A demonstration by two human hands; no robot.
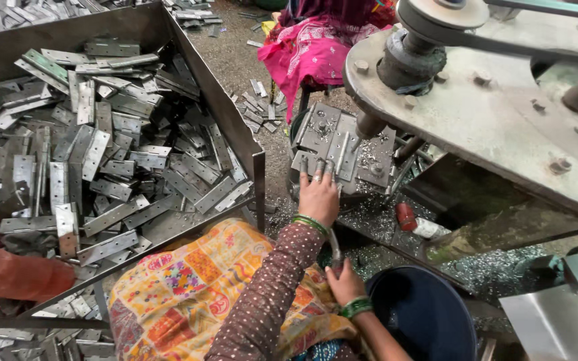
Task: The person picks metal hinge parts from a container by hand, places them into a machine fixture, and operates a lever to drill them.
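At centre frame, the left hand (318,195) is pressing its fingertips on a metal hinge lying on the press die (342,144), while the right hand (344,282) is gripping a curved lever below. One hinge is loaded; uncountable hinges are filling the tray (222,107) at upper left, judged unprocessed.

Daylight, even and soft; faint shadows. Mild glare on metal strips (102,154). Wide-angle bending at edges. Focus sharp centrally, slight softness at corners.
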